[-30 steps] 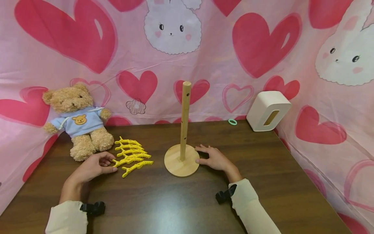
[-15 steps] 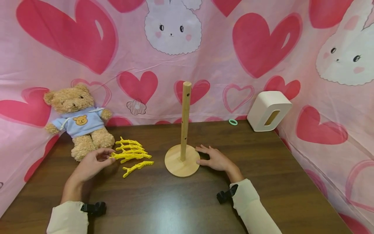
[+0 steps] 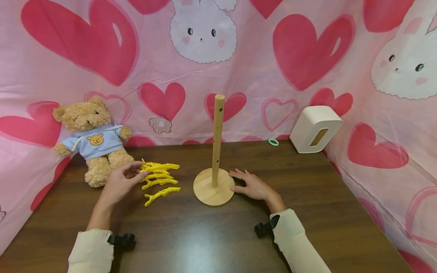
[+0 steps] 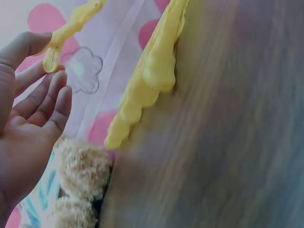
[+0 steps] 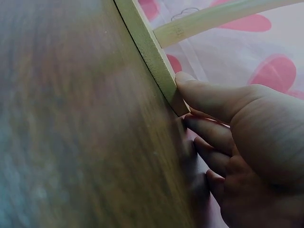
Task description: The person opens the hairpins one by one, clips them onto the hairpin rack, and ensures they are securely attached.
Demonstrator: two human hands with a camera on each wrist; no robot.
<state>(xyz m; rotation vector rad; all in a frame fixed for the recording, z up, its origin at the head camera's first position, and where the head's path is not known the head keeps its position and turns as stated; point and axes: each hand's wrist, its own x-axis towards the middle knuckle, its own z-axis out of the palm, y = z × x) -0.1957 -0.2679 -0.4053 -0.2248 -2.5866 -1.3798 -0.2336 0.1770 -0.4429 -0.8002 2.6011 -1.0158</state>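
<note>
My left hand [image 3: 120, 181] pinches a yellow alligator hair clip [image 4: 70, 29] by its forked end between thumb and index finger. The clip is raised over a row of several similar clips [image 3: 162, 192] on the table, partly covering them in the head view. In the left wrist view the row's clips [image 4: 137, 97] overlap one another. A wooden stand stands upright at the centre, with a round base [image 3: 203, 194] and a pole [image 3: 216, 140] with small holes. My right hand [image 3: 253, 185] rests at the base's right side, thumb on its rim [image 5: 154, 64], other fingers spread alongside.
A teddy bear [image 3: 97, 140] in a blue top leans at the back left, close behind the left hand. A green ring [image 3: 273, 142] lies near the table's back edge, beside a white box with a slot [image 3: 308, 129]. Pink heart-patterned cloth [image 3: 250, 76] hangs behind.
My left hand has picked up a hair clip from the row and carried it away from me, over the farther clips. The right hand stays at the stand's base.
</note>
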